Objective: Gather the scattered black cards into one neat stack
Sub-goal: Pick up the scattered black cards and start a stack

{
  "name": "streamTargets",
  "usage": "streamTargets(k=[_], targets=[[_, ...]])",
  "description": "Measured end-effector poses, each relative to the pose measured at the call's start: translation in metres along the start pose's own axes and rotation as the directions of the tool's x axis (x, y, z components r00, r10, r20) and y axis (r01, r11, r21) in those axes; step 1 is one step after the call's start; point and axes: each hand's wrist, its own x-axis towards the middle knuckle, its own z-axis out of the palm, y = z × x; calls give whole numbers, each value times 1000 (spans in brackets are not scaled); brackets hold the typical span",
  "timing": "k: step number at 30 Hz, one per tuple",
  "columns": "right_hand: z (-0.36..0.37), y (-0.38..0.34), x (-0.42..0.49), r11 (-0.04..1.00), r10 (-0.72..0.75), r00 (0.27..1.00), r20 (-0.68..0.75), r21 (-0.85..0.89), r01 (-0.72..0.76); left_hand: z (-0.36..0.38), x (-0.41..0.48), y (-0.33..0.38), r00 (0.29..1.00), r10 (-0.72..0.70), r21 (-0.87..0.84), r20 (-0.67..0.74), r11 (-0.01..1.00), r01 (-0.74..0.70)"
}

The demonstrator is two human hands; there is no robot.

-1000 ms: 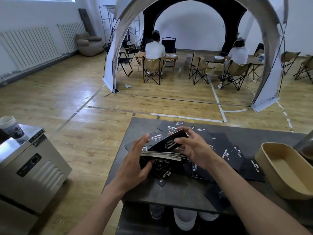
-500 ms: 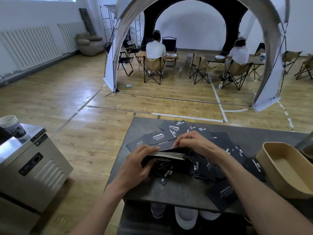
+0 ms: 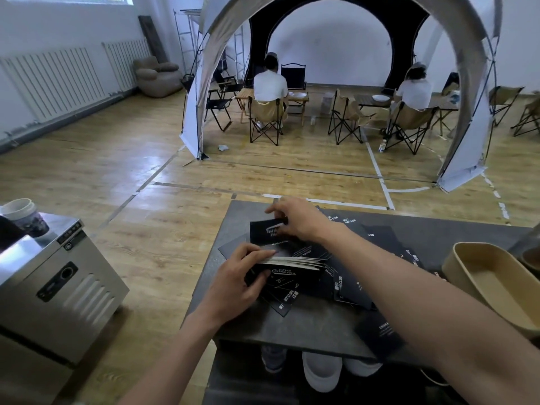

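Left hand (image 3: 233,283): thumb above and fingers curled below, clamping the left end of the stack (image 3: 295,262).
Stack position: held just above the table (image 3: 306,325), with loose cards (image 3: 350,287) directly beneath it and out past its free end.
Stack axis: the long axis runs rightward from the grip, roughly level. The pale long edges face the camera and fan slightly at the free end.
Right hand (image 3: 301,219): reached beyond the stack, with fingertips and thumb closing on the right end of the far card (image 3: 267,233).
Far card: just beyond the stack, long axis left to right, print facing up. Motion blur leaves it unclear whether it has left the table.
Edge card (image 3: 380,336): well to the right of the left-hand grip, on the table's near rim.
Tray (image 3: 496,287): further right, holding no cards.
Risk, stack: it is held at one end only, so its fanned free end could splay or shed cards when the next one is slid on.
Risk, forearm: it crosses above the loose cards and could brush some, pushing the edge card off the rim.
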Motion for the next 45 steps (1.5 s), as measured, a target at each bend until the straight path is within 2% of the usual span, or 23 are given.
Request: streamTargets(k=[3,6,8,10,15,18,21,23,25,26,27,28,30,32,35,39,42,45], targets=[[-21,-1,-23,963,13,977,-211,265,45,-1,-1,0,1000,-3,13,11,1000,3],[-42,2,-61,840,191,917,-351,541,32,-2,-1,0,1000,-24,22,17,999,24],[-43,1,-91,709,331,887,-321,705,-9,-1,-1,3,999,-42,-9,4,999,42],[-29,-3,-115,575,361,899,-250,818,-3,-1,0,6,998,-57,-31,-17,998,56],[22,-9,-135,464,362,902,-236,885,45,0,-2,2,999,-42,-60,2,997,42],[32,-15,-144,505,383,891,-244,863,19,1,-3,-2,1000,-22,-56,-3,998,22],[35,-14,-141,718,316,932,-178,687,-112,1,-2,-2,1000,21,-47,18,999,-21],[24,-5,-128,767,335,931,-142,615,-182,0,-2,-1,999,32,-29,34,999,-31],[6,8,-115,808,326,923,-203,568,-160,-1,-3,0,999,28,-18,38,999,-27],[-2,18,-108,869,264,936,-231,479,-127,-1,-4,0,999,24,-14,35,1000,-24],[-7,27,-102,931,165,967,-193,355,-88,-1,-4,1,999,20,-8,29,1000,-20],[-8,34,-98,969,74,994,-75,243,-53,-1,-4,1,1000,17,-4,24,1000,-17],[-2,40,-92,997,20,992,125,76,-29,-1,-5,2,1000,16,2,17,1000,-16],[0,40,-90,1000,9,991,137,12,-11,-2,-5,3,1000,17,11,14,1000,-18],[-7,38,-88,999,51,994,100,-1,-51,-2,-4,4,1000,25,16,14,1000,-26],[-14,41,-88,985,112,994,-8,133,-110,-1,-4,5,998,53,19,31,998,-54],[-20,46,-91,976,149,987,-56,171,-137,-2,-4,3,999,41,16,32,999,-42],[-30,44,-99,926,160,987,-6,346,-148,-1,-2,3,999,27,-4,20,1000,-26]])
